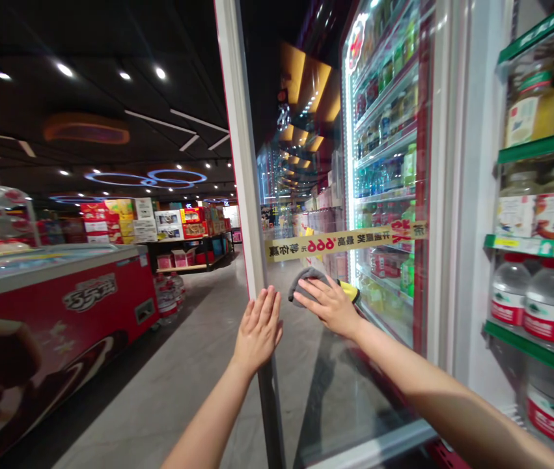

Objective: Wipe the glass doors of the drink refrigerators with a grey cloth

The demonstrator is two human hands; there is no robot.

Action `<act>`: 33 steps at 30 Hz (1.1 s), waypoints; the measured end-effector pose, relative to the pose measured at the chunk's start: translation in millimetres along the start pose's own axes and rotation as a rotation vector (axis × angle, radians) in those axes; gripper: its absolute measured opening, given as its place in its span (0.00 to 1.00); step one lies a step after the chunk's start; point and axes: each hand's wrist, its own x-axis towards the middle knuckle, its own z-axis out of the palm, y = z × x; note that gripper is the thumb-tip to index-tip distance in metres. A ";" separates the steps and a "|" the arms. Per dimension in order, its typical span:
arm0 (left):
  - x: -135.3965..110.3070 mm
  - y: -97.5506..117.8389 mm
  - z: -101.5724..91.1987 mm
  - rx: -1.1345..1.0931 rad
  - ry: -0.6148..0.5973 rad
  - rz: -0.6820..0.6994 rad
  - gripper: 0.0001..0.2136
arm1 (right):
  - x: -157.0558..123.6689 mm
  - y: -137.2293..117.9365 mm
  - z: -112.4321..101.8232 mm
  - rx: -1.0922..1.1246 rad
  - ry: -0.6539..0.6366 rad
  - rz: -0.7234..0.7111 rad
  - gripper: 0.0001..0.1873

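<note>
A glass door (pixel 301 384) with a white frame (pixel 241 130) stands swung out before me. My left hand (pixel 258 331) rests on the frame's outer edge, its fingers stretched out straight and nothing in it. With its fingers over a grey and yellow cloth (pixel 301 281), my right hand (pixel 332 306) presses that cloth to the glass. Just above the cloth, a yellow strip with red and black lettering (pixel 349 243) runs across the pane; its characters read in reverse from this side. Lit drinks shelves show in the glass behind my right hand.
On the right, fridge shelves (pixel 525 245) with green edges hold jars and water bottles (pixel 547 306). A red ice-cream chest freezer (pixel 130 306) stands at left, beside the grey floor (pixel 179 365). Boxed goods (pixel 193 225) fill a display farther back.
</note>
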 end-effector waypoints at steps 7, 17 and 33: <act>-50.0 2.5 14.8 0.009 -0.060 -0.048 0.40 | 72.9 3.4 -2.3 0.112 0.156 0.096 0.36; -102.8 24.6 17.7 0.037 -0.328 -0.097 0.31 | 71.2 -39.3 34.7 0.084 0.076 -0.130 0.30; -132.8 63.2 47.6 0.112 -0.269 -0.306 0.31 | 43.3 -50.9 72.9 0.076 0.121 -0.293 0.23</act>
